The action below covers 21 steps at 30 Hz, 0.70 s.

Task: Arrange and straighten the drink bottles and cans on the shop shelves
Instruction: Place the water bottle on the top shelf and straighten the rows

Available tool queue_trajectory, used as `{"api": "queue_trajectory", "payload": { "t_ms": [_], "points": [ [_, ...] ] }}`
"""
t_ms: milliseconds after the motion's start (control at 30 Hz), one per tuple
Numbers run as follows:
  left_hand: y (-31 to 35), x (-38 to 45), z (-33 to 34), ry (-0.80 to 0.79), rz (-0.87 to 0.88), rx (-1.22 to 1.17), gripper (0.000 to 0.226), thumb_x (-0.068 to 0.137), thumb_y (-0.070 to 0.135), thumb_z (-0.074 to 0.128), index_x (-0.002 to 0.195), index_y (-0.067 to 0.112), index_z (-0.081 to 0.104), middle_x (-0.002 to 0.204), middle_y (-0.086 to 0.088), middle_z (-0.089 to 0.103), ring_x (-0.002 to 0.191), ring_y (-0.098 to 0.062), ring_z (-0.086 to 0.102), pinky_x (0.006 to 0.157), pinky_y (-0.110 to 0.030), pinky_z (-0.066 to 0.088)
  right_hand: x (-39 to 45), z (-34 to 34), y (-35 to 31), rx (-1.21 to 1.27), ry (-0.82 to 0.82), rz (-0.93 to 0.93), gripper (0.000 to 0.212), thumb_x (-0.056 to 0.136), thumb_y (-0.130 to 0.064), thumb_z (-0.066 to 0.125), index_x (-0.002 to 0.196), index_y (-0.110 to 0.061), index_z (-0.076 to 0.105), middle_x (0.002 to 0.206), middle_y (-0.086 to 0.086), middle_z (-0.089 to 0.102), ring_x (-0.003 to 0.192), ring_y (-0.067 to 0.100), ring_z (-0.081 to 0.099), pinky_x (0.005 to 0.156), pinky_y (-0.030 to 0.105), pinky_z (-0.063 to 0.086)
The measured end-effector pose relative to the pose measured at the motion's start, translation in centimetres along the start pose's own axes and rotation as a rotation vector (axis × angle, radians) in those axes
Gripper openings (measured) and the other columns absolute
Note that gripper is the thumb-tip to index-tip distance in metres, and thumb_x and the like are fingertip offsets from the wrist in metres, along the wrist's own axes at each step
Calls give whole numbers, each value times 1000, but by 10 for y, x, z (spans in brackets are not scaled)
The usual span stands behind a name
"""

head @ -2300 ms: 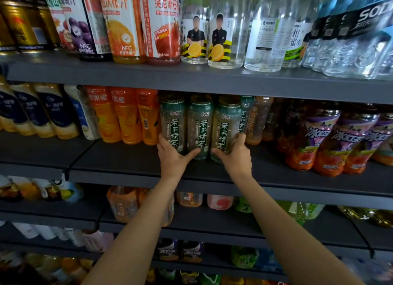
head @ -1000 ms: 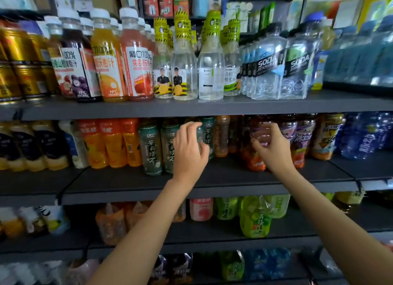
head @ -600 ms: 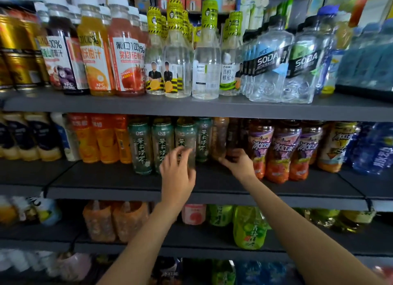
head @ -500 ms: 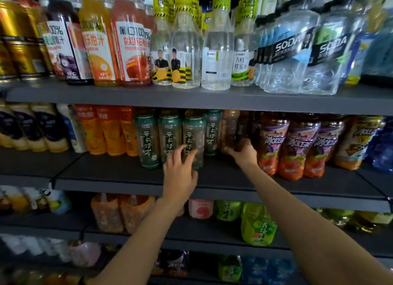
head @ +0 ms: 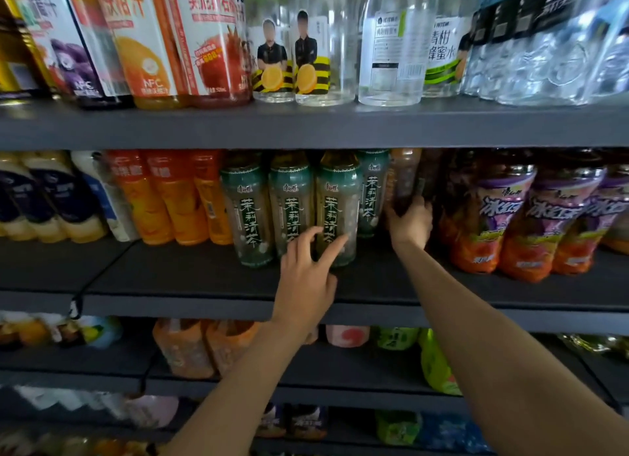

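Head view showed the right grip (head: 410,222) curled round a dark upright bottle (head: 403,183) set back on the middle shelf (head: 204,285), nearer than the left grip (head: 308,268), whose loose fingers brushed a green tea bottle (head: 337,210).

green jasmine tea bottles and a dark bottle sitting on the middle shelf

three green-labelled tea bottles (head: 337,213) are standing upright side by side near the shelf's (head: 204,278) front edge, a fourth (head: 372,190) sitting just behind to their right; a dark brown bottle (head: 406,183) is standing farther back, between them and the purple-labelled red tea bottles (head: 490,217).
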<state>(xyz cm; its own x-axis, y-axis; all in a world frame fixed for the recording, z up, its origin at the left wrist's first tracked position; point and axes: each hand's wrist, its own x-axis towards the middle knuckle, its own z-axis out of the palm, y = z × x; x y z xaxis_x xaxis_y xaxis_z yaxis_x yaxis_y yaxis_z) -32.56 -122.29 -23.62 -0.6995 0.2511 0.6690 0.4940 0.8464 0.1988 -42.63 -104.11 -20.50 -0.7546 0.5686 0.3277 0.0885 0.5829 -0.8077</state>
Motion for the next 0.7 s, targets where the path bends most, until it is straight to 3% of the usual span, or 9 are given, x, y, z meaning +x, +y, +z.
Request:
{"api": "queue_trajectory", "payload": {
  "t_ms": [100, 200, 367, 500, 633, 700],
  "points": [
    [-2, -2, 1, 7, 13, 2, 66, 75, 1, 60, 134, 27, 45, 134, -11, 34, 119, -27, 31, 91, -45, 43, -5, -7, 4, 7, 2, -13, 48, 86, -27, 64, 123, 0, 48, 127, 20, 48, 116, 38, 48, 91, 39, 41],
    [5, -4, -1, 90, 16, -30, 51, 80, 9, 47, 130, 21, 50, 131, -10, 35, 117, -26, 36, 92, -43, 43, -20, -29, 11, -20, 7, -31, 47, 85, -30, 66, 115, 2, 51, 122, 20, 50, 110, 39, 50, 84, 40, 42],
    [54, 15, 21, 131, 85, -229, 43, 86, 15, 35, 125, 10, 53, 125, -9, 41, 109, -26, 51, 90, -37, 48, -53, -81, 34, -69, -14, -143, 38, 79, -36, 71, 95, -5, 58, 101, 16, 60, 95, 34, 56, 72, 36, 42],
    [93, 38, 49, 78, -115, -443, 38, 93, 13, 47, 130, 5, 47, 127, -14, 47, 121, -26, 46, 98, -34, 43, -67, -123, 52, -94, -10, -184, 31, 76, -35, 73, 87, -10, 58, 92, 11, 62, 86, 28, 58, 66, 29, 36],
    [105, 80, 73, -74, -429, -636, 53, 94, 21, 52, 140, 3, 32, 139, -15, 39, 129, -27, 39, 103, -29, 34, -67, -145, 59, -113, -47, -252, 28, 74, -32, 77, 82, -11, 59, 83, 9, 62, 73, 22, 55, 54, 26, 33],
    [104, 99, 88, -101, -460, -661, 57, 92, 20, 56, 141, 3, 31, 140, -15, 39, 130, -27, 38, 104, -31, 33, -66, -150, 61, -93, -80, -265, 27, 73, -31, 77, 79, -13, 57, 81, 6, 62, 72, 20, 56, 56, 27, 36]
  ]
}}
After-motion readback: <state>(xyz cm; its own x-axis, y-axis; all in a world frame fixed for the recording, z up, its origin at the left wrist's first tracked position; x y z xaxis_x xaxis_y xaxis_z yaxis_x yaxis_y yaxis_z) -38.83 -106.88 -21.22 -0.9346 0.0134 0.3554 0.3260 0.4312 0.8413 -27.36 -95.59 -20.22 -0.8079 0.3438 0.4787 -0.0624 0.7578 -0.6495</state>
